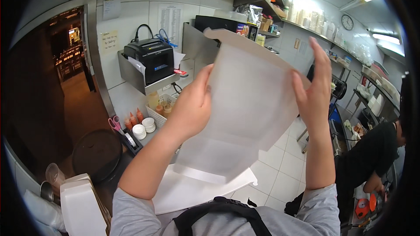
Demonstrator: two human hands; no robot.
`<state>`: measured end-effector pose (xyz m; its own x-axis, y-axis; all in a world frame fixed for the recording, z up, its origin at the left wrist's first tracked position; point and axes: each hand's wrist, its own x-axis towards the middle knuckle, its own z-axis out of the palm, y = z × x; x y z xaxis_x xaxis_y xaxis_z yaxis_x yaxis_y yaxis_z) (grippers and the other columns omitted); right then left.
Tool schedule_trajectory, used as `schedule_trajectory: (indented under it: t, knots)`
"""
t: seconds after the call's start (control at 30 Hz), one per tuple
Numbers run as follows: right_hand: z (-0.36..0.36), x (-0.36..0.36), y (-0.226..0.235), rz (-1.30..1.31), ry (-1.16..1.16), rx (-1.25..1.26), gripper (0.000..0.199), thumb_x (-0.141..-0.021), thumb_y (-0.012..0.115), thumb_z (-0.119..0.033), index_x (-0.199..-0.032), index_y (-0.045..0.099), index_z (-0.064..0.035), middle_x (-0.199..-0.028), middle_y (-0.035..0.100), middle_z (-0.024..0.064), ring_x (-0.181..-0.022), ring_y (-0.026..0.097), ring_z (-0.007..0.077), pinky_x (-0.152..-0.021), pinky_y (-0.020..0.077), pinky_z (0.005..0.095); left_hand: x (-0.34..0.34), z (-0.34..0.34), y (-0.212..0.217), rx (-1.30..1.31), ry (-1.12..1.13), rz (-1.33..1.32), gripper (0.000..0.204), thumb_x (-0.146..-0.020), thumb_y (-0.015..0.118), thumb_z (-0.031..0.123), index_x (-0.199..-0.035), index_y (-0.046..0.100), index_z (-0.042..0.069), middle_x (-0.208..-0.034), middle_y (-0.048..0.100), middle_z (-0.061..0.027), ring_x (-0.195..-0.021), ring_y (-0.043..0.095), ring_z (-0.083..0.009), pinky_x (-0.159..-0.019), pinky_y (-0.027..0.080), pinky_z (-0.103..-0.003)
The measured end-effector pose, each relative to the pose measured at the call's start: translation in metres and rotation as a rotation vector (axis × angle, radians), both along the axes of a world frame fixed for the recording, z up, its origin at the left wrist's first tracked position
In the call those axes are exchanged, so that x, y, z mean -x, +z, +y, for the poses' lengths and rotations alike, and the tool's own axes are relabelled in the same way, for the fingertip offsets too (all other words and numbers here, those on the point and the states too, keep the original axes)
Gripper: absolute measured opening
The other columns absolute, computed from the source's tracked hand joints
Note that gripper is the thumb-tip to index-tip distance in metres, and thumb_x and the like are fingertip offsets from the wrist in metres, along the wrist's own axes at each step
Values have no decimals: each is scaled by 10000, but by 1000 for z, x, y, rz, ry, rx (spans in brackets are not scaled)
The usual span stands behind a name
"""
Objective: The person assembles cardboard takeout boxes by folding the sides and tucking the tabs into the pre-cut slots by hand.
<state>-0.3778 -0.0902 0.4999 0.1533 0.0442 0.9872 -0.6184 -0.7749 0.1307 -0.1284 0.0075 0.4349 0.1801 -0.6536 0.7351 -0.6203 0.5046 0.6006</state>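
Note:
A pale, partly folded cardboard box [249, 91] is held up in front of my chest, tilted, its creased panels and flaps showing. My left hand [192, 105] grips its left edge, thumb up along the side and fingers curled. At the opposite edge my right hand [314, 83] is open with its fingers stretched upward; the thumb lies at the cardboard's edge, and whether it presses there I cannot tell. Below the box, close to my body, lies a flat white cardboard piece [188, 192].
A black printer [151, 59] sits on a metal wall shelf. Beneath it are sauce bottles [133, 118], stacked white cups [139, 132] and pink-handled scissors [115, 123]. A round dark tray [97, 155] and folded boxes [83, 205] are at left. A person [367, 161] in black works at right.

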Motion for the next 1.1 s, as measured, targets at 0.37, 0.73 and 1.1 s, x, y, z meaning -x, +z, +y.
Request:
schedule_trajectory:
  t: [0.37,0.73,1.1]
  knots:
    - [16,-21,10,164,836,-477,304,-1020,539,14,-1302,609,-74,-1099,720,84,-890,706,152,-788,532,250,34,-9,42,433,265,-527,502,-834,524,-79,-1311,560,72,-1046,626,-170,-959,620,-381,-825,491,-449]
    - [21,22,16,690,706,-296,317,-844,517,188,-1003,693,-23,-897,716,81,-810,705,210,-727,546,290,28,15,41,148,32,-496,187,-851,690,106,-1025,635,63,-910,616,-127,-844,623,-346,-712,481,-400]
    - [41,12,4,565,468,3,366,-768,705,74,-1121,710,-26,-723,607,80,-594,608,223,-534,481,318,40,8,34,596,556,-830,201,-781,634,144,-967,606,73,-808,523,-27,-702,526,-196,-606,376,-349]
